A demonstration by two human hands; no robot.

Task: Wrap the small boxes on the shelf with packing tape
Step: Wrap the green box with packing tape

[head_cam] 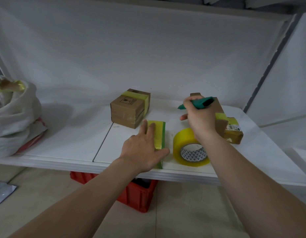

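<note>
A small green box (163,134), banded in yellowish packing tape, is lying near the front edge of a white shelf (63,148), between a taped cardboard carton (130,109) behind it and a roll of yellow packing tape (183,143) standing just beside it on the right. The person's left hand (142,150) is pressing down flat on the box, fingers straight along its top and the thumb spread against its near end. The right hand (199,120) is hovering above the roll, wrist bent, fingers wrapped around a teal cutter (202,102) that is pointing up and to the right. Both forearms are reaching in from below, well apart. Behind the right hand, a labelled brown carton (233,133) with yellow tape is sitting on the shelf. At far left, a white sack (16,117) is slumping open, with a taped brown parcel showing at its mouth. A red crate (138,194) is resting on the floor beneath the shelf, its dark contents unclear.
</note>
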